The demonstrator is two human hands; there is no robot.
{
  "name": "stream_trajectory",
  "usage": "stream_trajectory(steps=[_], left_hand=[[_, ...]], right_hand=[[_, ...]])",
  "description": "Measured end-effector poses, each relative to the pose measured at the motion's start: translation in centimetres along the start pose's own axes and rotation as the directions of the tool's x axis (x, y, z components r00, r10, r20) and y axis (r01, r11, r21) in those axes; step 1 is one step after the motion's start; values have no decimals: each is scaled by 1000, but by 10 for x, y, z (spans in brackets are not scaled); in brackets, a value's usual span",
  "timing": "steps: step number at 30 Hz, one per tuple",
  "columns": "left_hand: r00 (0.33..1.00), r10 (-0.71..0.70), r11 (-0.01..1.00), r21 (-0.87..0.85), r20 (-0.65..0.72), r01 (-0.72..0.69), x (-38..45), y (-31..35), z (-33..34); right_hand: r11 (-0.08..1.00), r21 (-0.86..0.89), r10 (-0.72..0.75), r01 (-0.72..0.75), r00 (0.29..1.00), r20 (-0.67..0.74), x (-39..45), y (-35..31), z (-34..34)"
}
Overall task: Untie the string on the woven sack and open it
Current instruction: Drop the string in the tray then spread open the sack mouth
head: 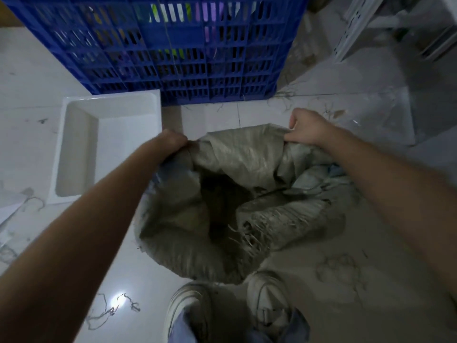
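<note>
The grey-green woven sack (178, 233) stands on the tiled floor in front of my feet, its mouth spread wide with a dark hollow in the middle. My left hand (170, 141) grips the sack's rim at the far left. Across the mouth, my right hand (305, 127) grips the rim at the far right, and the fabric between them is pulled up. The near edge of the mouth is frayed. No string shows around the sack's mouth. What lies inside is too dark to tell.
A blue slatted plastic crate (173, 45) stands right behind the sack. A white rectangular tray (81, 144) lies on the floor to the left. Loose threads (108, 310) litter the tiles. My two shoes (267, 300) touch the sack's near side. White metal framing (366, 23) is at upper right.
</note>
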State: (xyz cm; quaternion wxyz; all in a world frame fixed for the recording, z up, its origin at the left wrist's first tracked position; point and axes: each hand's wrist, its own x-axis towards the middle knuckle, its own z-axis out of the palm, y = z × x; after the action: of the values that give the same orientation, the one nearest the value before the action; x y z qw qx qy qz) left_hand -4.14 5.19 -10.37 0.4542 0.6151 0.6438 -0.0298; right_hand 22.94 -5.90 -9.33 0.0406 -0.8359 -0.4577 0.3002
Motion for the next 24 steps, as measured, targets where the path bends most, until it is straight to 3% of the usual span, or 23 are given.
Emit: stream_trajectory(steps=[2,3,5,7,9,10,11,13,15,17,19,21,23,24], left_hand=[[998,-1,993,118,-58,8,9,-11,17],[992,49,981,190,-115,-26,9,-16,22],[925,325,869,448,-195,-211,-8,-21,26],[702,707,607,580,-84,-543,-35,-29,26],[519,830,365,507,204,-781,-68,-38,31],[504,777,299,483,377,-823,-81,-45,37],[534,655,280,484,535,-829,-90,-51,46],[562,444,252,505,698,-826,-96,-67,64],[560,318,209,519,765,-829,-93,-76,76],[551,241,231,504,799,-832,-88,-83,80],[550,152,261,503,821,-824,-89,-87,80],[537,144,204,506,831,-838,-90,-92,78],[533,191,168,507,825,-845,-88,-96,74],[541,207,171,514,815,-841,-85,-98,73]], right_hand=[[994,86,-58,62,997,-43,1,-2,21],[992,36,-116,119,991,-68,-2,-2,27],[940,-152,-330,305,926,-185,-21,-3,33],[839,-141,-544,526,820,-178,-51,-7,37],[794,-21,-602,607,790,117,-80,-9,46],[813,-23,-546,582,774,319,-90,-8,52],[808,-86,-482,583,737,474,-97,-6,61],[753,-191,-413,630,678,608,-101,-1,78],[749,-176,-399,639,646,650,-100,4,92],[782,-90,-399,616,607,687,-99,8,103],[880,34,-345,474,589,731,-100,10,106],[933,152,-326,327,585,742,-101,12,104],[905,175,-397,387,625,672,-96,12,102],[862,84,-428,500,628,651,-94,13,103]])
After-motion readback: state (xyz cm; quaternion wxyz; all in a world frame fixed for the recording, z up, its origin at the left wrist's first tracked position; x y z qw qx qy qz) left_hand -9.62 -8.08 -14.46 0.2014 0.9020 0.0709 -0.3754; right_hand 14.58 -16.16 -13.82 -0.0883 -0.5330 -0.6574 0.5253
